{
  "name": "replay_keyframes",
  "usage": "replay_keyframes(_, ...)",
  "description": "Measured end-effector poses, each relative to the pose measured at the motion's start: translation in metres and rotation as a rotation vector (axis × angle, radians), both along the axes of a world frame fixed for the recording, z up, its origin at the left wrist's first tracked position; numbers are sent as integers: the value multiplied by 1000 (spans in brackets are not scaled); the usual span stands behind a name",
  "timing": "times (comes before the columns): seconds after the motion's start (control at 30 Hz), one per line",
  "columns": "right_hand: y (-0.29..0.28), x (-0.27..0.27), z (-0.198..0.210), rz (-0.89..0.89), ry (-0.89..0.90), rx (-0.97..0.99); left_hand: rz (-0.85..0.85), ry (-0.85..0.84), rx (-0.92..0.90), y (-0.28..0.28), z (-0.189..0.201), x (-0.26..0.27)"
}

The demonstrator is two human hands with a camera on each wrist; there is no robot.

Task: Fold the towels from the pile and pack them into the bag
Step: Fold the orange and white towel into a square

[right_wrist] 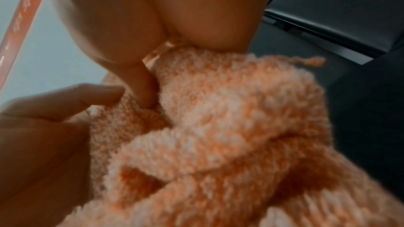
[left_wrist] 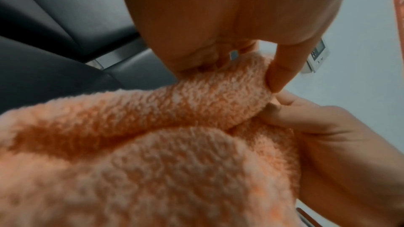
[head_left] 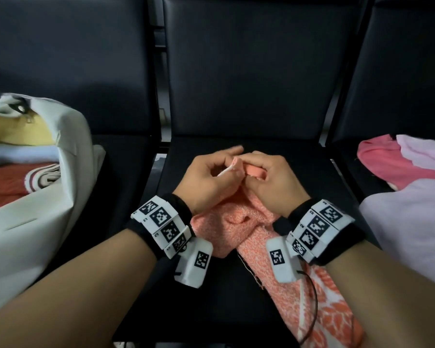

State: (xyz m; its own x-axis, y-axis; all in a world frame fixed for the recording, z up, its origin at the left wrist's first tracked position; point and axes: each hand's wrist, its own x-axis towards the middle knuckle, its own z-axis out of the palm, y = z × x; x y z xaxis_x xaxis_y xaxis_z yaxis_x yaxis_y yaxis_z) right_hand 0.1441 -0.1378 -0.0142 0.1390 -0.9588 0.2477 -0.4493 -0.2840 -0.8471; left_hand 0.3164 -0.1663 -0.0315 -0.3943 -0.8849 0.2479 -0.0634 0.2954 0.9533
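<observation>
Black seats [head_left: 249, 71]: bag [head_left: 48, 222] left, pink pile [head_left: 412, 184] right.

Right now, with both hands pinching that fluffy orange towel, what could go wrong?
The fluffy orange towel is bunched and twisted, so the fold might come out crooked. The left hand and right hand hold only one small edge; it could slip. Its long tail hangs off the black seat and may drag.
</observation>
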Motion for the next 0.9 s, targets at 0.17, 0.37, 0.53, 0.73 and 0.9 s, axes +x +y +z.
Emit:
replay_keyframes(0.17, 0, -5, -2, -95, 69, 4, 103, -225, -87, 0, 0, 4)
replay_keyframes(0.37, -5, -12, -5, -228, 139, 19, 343, -307, -129, -4, 2, 7)
replay_keyframes(0.53, -8, -18, -6, -292, 94, 37, 568, -320, -158, -8, 6, 13)
replay_keyframes(0.73, -11, -23, -9, -277, 49, 56, 646, -306, -145, -13, 7, 19)
replay_keyframes(0.9, -12, -19, -10, -234, -28, 85, 708, -278, -103, -15, 7, 21)
